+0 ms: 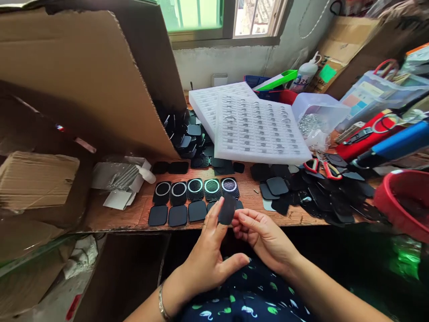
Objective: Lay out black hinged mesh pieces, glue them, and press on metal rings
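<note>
A thin black square plate [227, 209] with rounded corners is held up above the table's front edge. My right hand [264, 235] pinches its right edge between thumb and fingers. My left hand [212, 252] is against the plate's left side with straight fingers, its thumb spread well apart. Just behind them, a row of black square pieces with light rings [196, 189] lies on the table. In front of that row are plain black flat pieces [177, 215], some partly hidden by my left hand and the held plate.
White foam trays [264, 154] of small metal parts sit behind. Loose black plates [277, 186] and red-handled scissors [311, 166] lie right, near a red basin [402, 197]. A large cardboard box [80, 80] stands left, beside a bag of metal rods [122, 179].
</note>
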The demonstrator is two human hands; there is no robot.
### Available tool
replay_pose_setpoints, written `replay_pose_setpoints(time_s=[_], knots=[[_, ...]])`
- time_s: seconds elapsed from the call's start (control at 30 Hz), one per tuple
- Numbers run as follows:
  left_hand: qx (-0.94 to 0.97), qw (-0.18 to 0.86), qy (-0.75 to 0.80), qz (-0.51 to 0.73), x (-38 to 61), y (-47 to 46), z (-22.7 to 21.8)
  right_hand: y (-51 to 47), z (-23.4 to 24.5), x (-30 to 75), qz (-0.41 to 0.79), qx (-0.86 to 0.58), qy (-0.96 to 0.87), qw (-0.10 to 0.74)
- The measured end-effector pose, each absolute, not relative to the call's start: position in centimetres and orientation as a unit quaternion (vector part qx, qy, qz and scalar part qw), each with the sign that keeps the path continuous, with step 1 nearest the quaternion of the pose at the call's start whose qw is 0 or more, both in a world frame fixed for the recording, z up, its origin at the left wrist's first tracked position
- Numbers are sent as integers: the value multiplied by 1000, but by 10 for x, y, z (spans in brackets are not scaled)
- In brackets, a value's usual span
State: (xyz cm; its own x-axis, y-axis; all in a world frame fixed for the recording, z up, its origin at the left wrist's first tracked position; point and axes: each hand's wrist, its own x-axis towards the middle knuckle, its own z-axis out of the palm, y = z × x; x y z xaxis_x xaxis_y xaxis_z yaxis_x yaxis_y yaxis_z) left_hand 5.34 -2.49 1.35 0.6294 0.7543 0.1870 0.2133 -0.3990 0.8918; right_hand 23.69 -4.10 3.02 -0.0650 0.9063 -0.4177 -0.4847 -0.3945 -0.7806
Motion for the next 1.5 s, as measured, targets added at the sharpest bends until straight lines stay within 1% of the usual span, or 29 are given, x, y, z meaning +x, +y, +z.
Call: replay_pose_setpoints(time_s=[0.03,0.1,0.17,0.23,0.27,0.33,0.4,0.5,0.63,0.77,0.87,0.93,1.0,1.03,1.1,1.2,1.27,1.33,1.5], knots=[[810,400,314,291,52,-25,12,-42,27,230,703,-454,-208,507],[844,328,326,273,46,-22,13,-40,23,218,706,-442,-208,513],[858,281,345,256,32,-16,15,-33,21,210,693,-440,-242,517],[853,246,387,250,13,-6,17,-21,20,206,647,-455,-295,537],[838,227,427,253,1,1,17,-13,20,205,608,-467,-326,553],[770,186,556,252,-23,18,16,3,21,206,528,-494,-381,577],[671,148,691,222,-44,34,12,17,23,206,478,-515,-419,576],[605,152,756,199,-65,51,3,29,27,204,459,-530,-450,553],[572,207,763,220,-73,62,-8,31,25,197,446,-517,-483,548],[524,283,754,277,-77,71,-11,32,16,195,422,-509,-502,558],[485,354,726,335,-82,71,-5,32,19,202,389,-502,-533,559],[465,407,698,362,-83,64,5,30,28,212,373,-509,-552,546],[422,510,641,389,-80,49,15,26,40,224,384,-525,-561,512],[377,589,592,401,-75,39,18,23,47,230,401,-532,-560,493],[267,729,501,382,-60,18,23,19,60,241,449,-540,-550,452],[172,842,401,317,-28,-11,25,16,75,249,530,-538,-533,381],[169,877,354,277,-9,-22,28,17,80,249,562,-537,-534,334],[192,888,335,251,5,-27,31,18,81,247,572,-539,-539,302],[234,884,340,218,14,-24,39,16,79,248,581,-552,-539,259]])
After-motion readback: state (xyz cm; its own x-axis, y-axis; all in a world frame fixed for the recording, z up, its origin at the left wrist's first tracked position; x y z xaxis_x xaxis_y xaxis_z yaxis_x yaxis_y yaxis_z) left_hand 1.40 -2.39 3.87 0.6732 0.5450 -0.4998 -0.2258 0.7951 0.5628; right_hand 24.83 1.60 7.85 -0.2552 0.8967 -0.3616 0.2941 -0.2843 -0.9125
